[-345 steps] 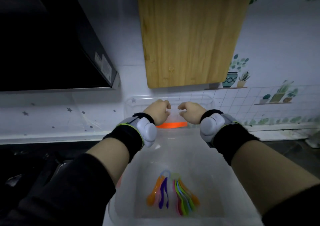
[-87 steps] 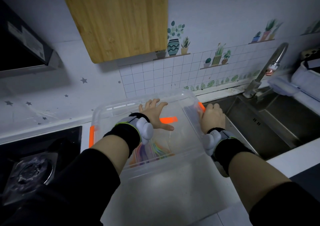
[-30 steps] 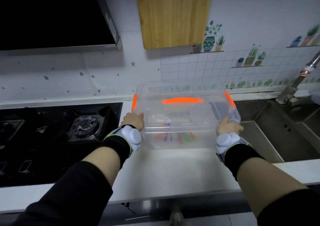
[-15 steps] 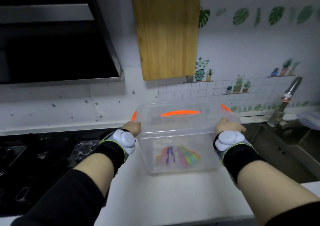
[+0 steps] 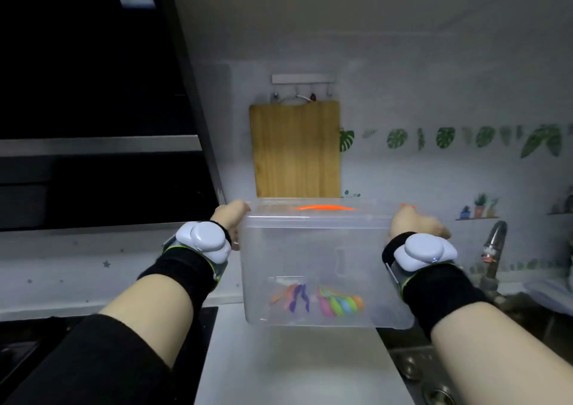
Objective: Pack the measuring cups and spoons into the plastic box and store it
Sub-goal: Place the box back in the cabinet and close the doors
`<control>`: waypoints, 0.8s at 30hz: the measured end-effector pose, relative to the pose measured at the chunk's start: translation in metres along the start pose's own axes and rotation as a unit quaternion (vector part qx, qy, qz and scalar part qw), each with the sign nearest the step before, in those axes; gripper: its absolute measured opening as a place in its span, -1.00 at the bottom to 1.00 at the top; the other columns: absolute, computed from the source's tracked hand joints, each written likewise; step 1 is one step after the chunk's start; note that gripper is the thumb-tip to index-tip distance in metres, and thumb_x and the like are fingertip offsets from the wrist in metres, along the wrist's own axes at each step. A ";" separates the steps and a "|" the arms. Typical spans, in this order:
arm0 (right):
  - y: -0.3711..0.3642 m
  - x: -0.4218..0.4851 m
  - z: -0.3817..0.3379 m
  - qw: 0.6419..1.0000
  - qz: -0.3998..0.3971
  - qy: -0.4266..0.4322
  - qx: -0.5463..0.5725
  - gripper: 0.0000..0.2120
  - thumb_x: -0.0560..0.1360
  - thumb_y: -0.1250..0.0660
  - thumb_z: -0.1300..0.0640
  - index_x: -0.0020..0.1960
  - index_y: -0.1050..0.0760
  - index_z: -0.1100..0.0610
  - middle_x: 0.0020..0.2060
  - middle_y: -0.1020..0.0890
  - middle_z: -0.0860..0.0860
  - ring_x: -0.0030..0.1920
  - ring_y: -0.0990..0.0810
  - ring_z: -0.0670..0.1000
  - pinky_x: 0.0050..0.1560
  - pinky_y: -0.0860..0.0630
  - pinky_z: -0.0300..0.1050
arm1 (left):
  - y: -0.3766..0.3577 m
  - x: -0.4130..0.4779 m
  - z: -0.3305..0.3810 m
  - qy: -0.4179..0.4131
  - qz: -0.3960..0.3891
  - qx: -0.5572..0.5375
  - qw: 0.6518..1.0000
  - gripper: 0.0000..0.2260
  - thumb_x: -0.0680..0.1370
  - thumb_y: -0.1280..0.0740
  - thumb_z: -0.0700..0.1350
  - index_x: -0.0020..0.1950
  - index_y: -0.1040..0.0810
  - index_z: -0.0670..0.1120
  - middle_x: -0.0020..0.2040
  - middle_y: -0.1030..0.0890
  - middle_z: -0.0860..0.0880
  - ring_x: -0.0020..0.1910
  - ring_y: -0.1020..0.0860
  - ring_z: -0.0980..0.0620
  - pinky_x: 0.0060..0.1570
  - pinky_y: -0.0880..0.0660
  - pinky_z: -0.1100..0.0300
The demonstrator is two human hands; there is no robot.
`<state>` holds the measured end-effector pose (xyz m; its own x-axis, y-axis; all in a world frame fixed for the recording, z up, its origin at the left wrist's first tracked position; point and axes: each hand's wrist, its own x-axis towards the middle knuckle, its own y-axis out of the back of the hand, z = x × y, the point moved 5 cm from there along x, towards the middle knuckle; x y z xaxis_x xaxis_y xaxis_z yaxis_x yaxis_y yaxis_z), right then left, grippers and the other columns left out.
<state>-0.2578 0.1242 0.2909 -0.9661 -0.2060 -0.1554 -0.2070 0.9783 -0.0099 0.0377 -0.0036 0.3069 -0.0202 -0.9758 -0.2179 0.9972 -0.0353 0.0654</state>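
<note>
2 hands hold the lidded plastic box [image 5: 316, 249] above the white counter [image 5: 294, 367], in front of the hanging cutting board [image 5: 296, 150]. left hand [image 5: 231, 215] grips its left end at the rim; right hand [image 5: 415, 223] clasps the right end, fingers curled on the lid edge. coloured measuring spoons [image 5: 325, 302] lie on its floor.

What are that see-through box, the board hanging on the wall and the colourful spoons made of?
The box looks like glossy translucent plastic: the spoons show through its wall. The board seems pale wood or bamboo, matte, with lengthwise grain. The spoons look like smooth bright plastic, though blurred.
</note>
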 end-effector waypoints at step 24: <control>0.038 -0.072 -0.183 0.895 0.035 0.445 0.012 0.19 0.10 -0.44 -0.39 0.41 -0.12 0.36 0.35 -0.32 0.25 0.39 -0.28 0.24 0.39 -0.19 0.17 | 0.025 -0.117 0.190 -0.218 0.045 -0.338 0.914 -0.90 0.38 -0.33 -0.17 -0.28 -0.44 -0.15 -0.31 -0.48 -0.07 -0.40 -0.45 -0.04 -0.36 -0.42 0.20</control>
<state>-0.2241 0.1722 0.4822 -0.7182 -0.0711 0.6922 -0.1486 0.9875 -0.0527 0.0517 0.0686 0.5193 0.1843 -0.9666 0.1781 0.8095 0.0465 -0.5852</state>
